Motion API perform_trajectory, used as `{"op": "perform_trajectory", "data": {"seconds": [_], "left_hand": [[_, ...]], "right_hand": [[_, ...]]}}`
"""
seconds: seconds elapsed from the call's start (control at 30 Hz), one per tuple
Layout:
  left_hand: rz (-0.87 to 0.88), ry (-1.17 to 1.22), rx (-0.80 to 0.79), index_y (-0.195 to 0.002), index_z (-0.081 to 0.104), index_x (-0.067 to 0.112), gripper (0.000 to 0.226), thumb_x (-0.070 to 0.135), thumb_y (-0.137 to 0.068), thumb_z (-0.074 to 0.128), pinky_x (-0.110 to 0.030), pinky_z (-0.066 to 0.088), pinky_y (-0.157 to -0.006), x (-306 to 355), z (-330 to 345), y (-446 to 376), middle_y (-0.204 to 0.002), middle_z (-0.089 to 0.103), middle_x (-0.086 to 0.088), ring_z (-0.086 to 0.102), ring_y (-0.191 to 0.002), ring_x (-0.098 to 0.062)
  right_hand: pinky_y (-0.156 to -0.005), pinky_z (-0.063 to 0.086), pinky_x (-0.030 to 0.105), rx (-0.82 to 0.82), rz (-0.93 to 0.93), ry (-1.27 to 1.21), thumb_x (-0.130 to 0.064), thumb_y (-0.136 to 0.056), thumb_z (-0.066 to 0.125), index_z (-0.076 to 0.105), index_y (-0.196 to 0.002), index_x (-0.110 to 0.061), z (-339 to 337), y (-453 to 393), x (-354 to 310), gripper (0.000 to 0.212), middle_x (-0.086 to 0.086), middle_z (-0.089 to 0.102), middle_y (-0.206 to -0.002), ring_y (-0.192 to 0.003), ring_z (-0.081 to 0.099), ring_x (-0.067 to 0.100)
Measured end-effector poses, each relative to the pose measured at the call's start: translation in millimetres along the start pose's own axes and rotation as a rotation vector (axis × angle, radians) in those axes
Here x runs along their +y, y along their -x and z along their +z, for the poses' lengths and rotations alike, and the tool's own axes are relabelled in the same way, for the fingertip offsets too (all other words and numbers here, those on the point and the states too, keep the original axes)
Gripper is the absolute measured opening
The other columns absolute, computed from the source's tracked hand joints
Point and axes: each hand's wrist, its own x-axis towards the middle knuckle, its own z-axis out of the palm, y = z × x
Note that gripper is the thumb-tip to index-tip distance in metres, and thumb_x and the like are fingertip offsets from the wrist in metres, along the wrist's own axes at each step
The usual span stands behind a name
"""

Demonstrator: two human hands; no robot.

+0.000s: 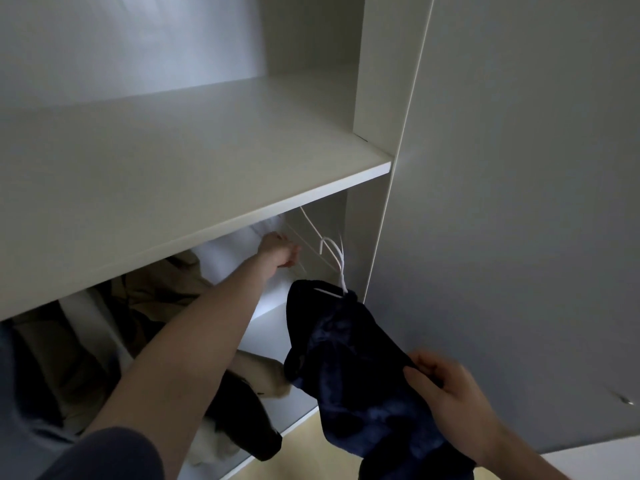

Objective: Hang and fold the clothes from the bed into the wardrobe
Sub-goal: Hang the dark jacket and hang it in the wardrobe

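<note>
Several garments (145, 306) are already hanging under the shelf (194, 181) in the head view, tan, white and dark ones crowding the left and middle of the hanging space, so you are looking well into the job; whether more is waiting on the bed you cannot tell, since it is out of sight. Your right hand (446, 393) is pinching the dark blue garment (349, 375), which is draped on a white hanger (334, 258) whose hook is rising free, not yet on the rail. Your left hand (278, 251) is reaching in with fingers curled among the white hangers, though what it is gripping is unclear. Open room is lying at the right end, between the white clothes and the side panel (367, 237); the shelf edge is sitting just above and the door (519, 202) is closing in that flank.
</note>
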Motion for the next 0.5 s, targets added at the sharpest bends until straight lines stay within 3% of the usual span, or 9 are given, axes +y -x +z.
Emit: {"op": "perform_trajectory", "data": {"seconds": [0.1,0.17,0.2,0.27,0.33,0.5], "left_hand": [[0.106,-0.196,-0.058,-0.095,0.064,0.002,0.006,0.007,-0.094,0.068,-0.041,0.062,-0.08,15.2,21.7,5.2,-0.089,0.068,-0.019,0.067,-0.072,-0.029],[0.172,-0.361,-0.064,-0.084,0.065,0.006,0.02,0.02,-0.098,0.066,-0.039,0.059,-0.09,24.8,29.6,8.8,-0.093,0.071,-0.017,0.072,-0.081,-0.03],[0.191,-0.441,-0.07,-0.086,0.066,0.006,0.023,0.024,-0.099,0.065,-0.039,0.057,-0.092,27.9,31.8,10.6,-0.099,0.072,-0.019,0.073,-0.09,-0.031],[0.213,-0.59,-0.062,-0.113,0.066,0.0,0.034,0.031,-0.099,0.064,-0.04,0.053,-0.1,29.1,33.6,12.4,-0.123,0.068,-0.019,0.067,-0.115,-0.033],[0.211,-0.668,-0.08,-0.132,0.059,0.001,0.045,0.032,-0.1,0.062,-0.04,0.049,-0.105,28.4,30.9,19.5,-0.135,0.062,-0.017,0.06,-0.125,-0.034],[0.206,-0.599,-0.112,-0.13,0.062,0.003,0.033,0.017,-0.102,0.049,-0.042,0.054,-0.098,14.1,6.7,46.4,-0.131,0.062,-0.024,0.063,-0.117,-0.038]], "right_hand": [[-0.062,0.037,0.035,-0.003,0.014,-0.024,-0.006,-0.098,0.061,0.061,-0.078,-0.005,-2.0,3.7,2.1,0.019,0.003,0.054,-0.064,-0.064,0.047,0.013],[-0.061,0.038,0.034,0.0,0.012,-0.041,-0.003,-0.098,0.061,0.061,-0.077,-0.006,-4.2,6.9,1.9,0.02,0.002,0.055,-0.064,-0.063,0.048,0.013],[-0.06,0.038,0.033,0.003,0.01,-0.042,-0.003,-0.097,0.061,0.062,-0.077,-0.007,-5.1,8.6,0.9,0.021,0.001,0.055,-0.063,-0.062,0.048,0.012],[-0.059,0.038,0.031,0.006,0.002,-0.045,-0.003,-0.097,0.061,0.061,-0.074,-0.01,-6.0,11.7,-1.8,0.024,-0.002,0.054,-0.062,-0.062,0.048,0.01],[-0.058,0.036,0.03,0.0,-0.001,-0.058,-0.002,-0.097,0.061,0.058,-0.073,-0.009,-5.2,14.3,-5.4,0.025,-0.003,0.05,-0.06,-0.061,0.045,0.01],[-0.056,0.034,0.03,-0.035,0.0,-0.088,-0.004,-0.098,0.06,0.055,-0.066,-0.014,7.8,14.8,-17.8,0.033,-0.002,0.049,-0.059,-0.06,0.044,0.011]]}}
